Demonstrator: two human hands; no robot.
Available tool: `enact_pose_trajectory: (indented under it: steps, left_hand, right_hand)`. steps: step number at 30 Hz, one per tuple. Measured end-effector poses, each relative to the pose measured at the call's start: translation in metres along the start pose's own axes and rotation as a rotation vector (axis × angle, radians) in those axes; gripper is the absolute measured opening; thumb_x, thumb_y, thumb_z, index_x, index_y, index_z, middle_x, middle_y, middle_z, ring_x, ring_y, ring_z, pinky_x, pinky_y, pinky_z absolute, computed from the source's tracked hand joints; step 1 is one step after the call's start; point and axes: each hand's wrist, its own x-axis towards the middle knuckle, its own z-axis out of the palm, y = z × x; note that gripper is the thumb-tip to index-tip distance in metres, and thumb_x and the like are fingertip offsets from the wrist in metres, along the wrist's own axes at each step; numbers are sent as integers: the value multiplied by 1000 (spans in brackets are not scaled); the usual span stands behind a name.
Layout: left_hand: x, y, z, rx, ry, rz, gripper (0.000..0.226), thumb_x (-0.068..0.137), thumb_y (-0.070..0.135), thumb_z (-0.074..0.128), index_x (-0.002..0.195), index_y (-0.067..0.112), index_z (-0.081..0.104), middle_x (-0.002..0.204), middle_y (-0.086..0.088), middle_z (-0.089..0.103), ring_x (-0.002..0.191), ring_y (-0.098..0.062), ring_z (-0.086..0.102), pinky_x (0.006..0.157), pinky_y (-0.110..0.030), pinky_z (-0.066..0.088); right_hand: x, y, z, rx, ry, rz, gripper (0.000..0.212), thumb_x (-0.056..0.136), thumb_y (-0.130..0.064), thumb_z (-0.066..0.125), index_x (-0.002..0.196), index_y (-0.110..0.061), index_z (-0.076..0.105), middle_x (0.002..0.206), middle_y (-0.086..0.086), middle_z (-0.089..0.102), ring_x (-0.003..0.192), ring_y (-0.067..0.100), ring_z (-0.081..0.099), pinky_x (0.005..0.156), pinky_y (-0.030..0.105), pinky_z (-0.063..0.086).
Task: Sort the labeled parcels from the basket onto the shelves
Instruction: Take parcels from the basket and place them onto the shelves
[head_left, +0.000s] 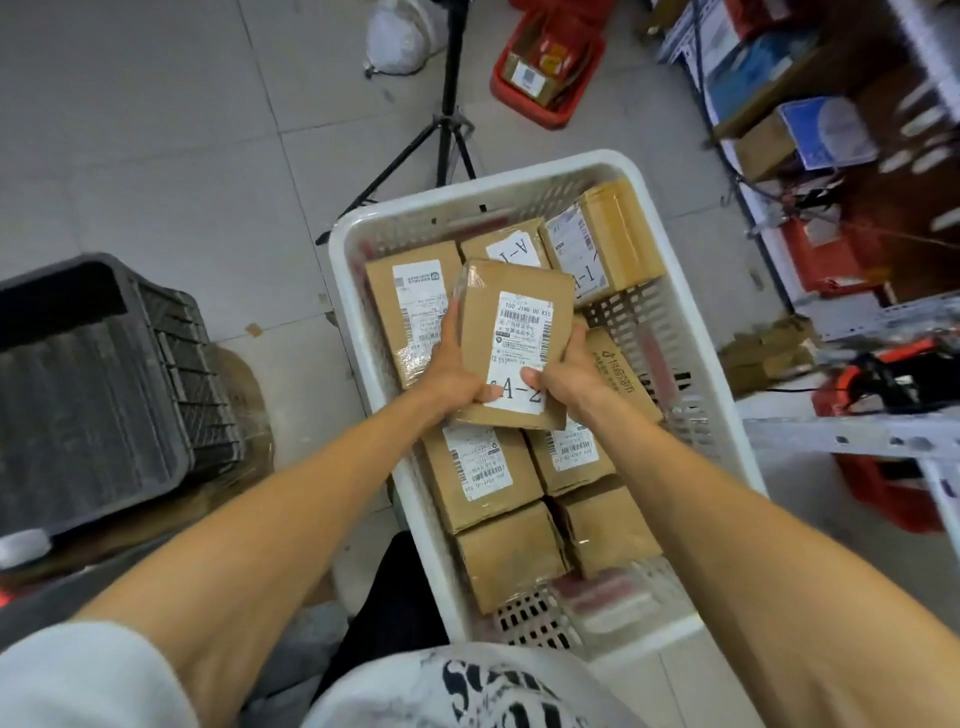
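black crate (93, 384) on floor, left of basket | left hand (452, 374) curled round parcel's left edge, thumb on label | parcel (511, 343) marked A-2, held over middle of white basket (353, 322), above other boxes (483, 478) packed inside | right hand (566, 374) clamped on right edge, thumb on label | shelves (852, 434) at far right

Storeroom with a pale grey tiled floor (182, 130).
Beyond the fingers (450, 325) stand a black tripod (448, 130), a red crate (540, 117) and a white sack (397, 36); left of them a dark crate (104, 389); right, metal shelving (857, 436).
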Motion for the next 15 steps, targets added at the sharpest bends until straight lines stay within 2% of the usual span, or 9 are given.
enact_pose_trajectory:
  steps: [3,6,10,13,15]
  left_hand:
    - [2,0,-1,-7,-4,39,130,67,-12,75,149,37,-13,148,0,37,130,-18,38,92,-23,37]
    - [-2,-8,1,-25,-20,34,133,66,-9,78,148,38,-15,149,0,37,133,-20,38,100,-29,39]
    - [-26,-21,14,32,-11,57,136,68,1,82,147,30,-24,149,3,31,136,-16,32,114,-35,27]
    - [-49,-24,26,36,22,100,139,65,1,84,147,29,-25,152,-5,31,138,-20,32,117,-42,25]
    - [-67,-18,38,50,25,131,138,65,-3,83,147,27,-25,151,-5,31,137,-19,33,116,-40,26]
  right_hand:
    - [-6,2,-2,51,-8,-33,87,75,12,67,143,-20,23,129,7,58,123,23,51,104,47,43]
    - [-15,7,-5,72,-37,-60,88,74,13,69,146,-17,26,131,6,56,122,18,49,106,41,41]
    - [-35,22,-8,58,-117,-46,93,77,7,70,149,-21,18,135,5,53,127,20,45,108,35,36]
    - [-55,34,-16,74,-126,-104,97,75,7,72,149,-22,17,133,4,54,126,18,46,102,30,35]
    - [-71,43,-28,85,-106,-153,98,73,5,75,149,-22,19,133,3,54,125,17,46,101,28,34]
